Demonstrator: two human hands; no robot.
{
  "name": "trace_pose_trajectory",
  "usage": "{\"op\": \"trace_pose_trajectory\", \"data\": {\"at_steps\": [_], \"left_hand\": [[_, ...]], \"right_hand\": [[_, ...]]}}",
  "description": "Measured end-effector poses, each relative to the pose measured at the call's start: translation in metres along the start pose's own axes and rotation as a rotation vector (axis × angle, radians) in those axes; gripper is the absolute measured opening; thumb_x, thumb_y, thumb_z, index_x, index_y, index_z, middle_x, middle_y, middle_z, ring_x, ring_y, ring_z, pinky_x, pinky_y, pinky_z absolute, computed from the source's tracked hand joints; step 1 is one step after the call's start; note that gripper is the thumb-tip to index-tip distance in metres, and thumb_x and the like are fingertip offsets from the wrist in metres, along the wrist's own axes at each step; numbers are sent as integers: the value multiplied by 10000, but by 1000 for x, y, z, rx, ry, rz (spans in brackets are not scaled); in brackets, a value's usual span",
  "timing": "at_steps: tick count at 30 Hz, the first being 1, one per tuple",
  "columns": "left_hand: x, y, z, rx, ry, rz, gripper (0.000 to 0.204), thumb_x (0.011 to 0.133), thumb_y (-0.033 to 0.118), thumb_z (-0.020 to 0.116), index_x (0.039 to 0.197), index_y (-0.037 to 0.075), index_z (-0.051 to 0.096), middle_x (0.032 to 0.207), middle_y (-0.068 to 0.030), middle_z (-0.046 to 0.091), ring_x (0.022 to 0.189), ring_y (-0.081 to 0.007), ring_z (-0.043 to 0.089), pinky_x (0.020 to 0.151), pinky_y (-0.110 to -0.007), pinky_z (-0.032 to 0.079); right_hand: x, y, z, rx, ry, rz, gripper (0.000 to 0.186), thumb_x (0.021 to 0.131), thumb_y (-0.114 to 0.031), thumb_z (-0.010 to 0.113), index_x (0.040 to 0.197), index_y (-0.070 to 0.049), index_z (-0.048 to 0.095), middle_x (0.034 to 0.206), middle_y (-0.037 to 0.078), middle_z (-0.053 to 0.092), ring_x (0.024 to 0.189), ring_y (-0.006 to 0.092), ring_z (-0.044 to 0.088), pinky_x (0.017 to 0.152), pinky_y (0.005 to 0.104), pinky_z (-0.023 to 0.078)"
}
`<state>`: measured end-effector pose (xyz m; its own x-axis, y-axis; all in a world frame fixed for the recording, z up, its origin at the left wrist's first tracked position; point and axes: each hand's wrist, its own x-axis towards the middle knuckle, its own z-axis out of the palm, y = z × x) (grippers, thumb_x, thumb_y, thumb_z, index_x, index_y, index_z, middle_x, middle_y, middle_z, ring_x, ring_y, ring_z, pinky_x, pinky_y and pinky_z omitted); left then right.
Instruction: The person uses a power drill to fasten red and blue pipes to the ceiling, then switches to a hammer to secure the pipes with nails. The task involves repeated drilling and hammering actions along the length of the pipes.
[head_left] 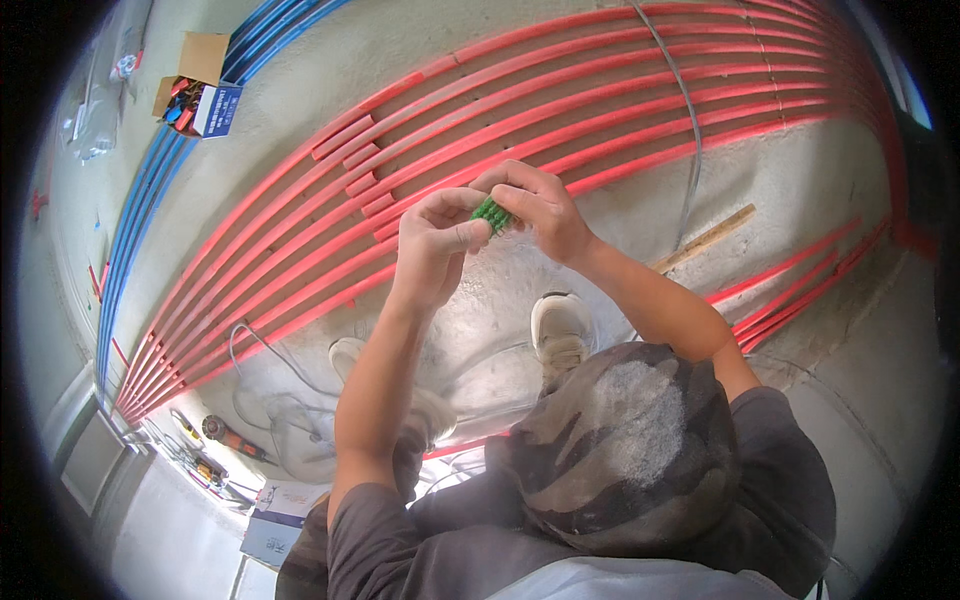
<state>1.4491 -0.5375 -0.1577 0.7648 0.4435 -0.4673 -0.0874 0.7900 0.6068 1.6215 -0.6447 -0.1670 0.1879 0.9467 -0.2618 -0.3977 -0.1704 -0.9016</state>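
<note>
A small, bright green, ribbed piece [491,213] is pinched between my two hands in front of me. Its exact kind is too small to make out. My left hand [432,245] grips its left end with thumb and fingertips. From the other side, my right hand [540,212] closes its thumb and bent fingers over the right end, hiding part of it. Both hands are raised over the floor, and the nearest row of red pipes [510,170] passes behind them.
Blue pipes [150,200] run along the left, beside an open box of small coloured parts [205,105]. A wooden strip [708,238] and loose red pipes [790,285] lie at right. A grey cable [690,120] crosses the pipes. A power tool [232,436] lies lower left.
</note>
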Motion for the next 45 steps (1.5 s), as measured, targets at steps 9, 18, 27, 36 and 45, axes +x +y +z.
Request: {"op": "trace_pose_trajectory", "data": {"at_steps": [9,18,27,36,45], "left_hand": [[1,18,16,94,121,115,312,798,-80,810,1096,-72,719,1030,-120,762,922,-185,724,825,-297,569],[6,9,9,-32,50,127,344,762,-138,806,1078,-54,700,1071,-148,754,993,-219,737,882,-328,603],[26,41,11,226,127,128,300,787,-91,810,1067,-42,713,985,-116,755,852,-165,707,762,-286,566],[79,115,-53,150,66,83,235,953,16,706,1180,-43,721,1070,-123,739,908,-182,677,825,-322,553],[130,197,-216,1312,964,675,435,810,65,829,1221,-28,723,1093,-192,726,988,-301,703,882,-413,551]], "right_hand": [[9,-12,20,-31,77,-59,279,1034,-181,657,1234,13,661,1100,66,660,1051,134,643,915,316,535],[13,4,10,49,82,-148,238,1006,-174,707,1175,-6,701,1023,37,682,958,124,665,832,290,552],[42,-7,12,782,61,43,300,1093,-288,613,1143,-3,696,994,84,710,902,180,692,814,344,586],[159,-1,7,564,-40,216,221,1098,-176,602,1209,8,651,1053,88,700,907,154,681,829,302,570],[290,20,-7,-773,172,-196,183,981,-188,691,1022,-12,720,1051,189,713,993,361,680,893,467,539]]}}
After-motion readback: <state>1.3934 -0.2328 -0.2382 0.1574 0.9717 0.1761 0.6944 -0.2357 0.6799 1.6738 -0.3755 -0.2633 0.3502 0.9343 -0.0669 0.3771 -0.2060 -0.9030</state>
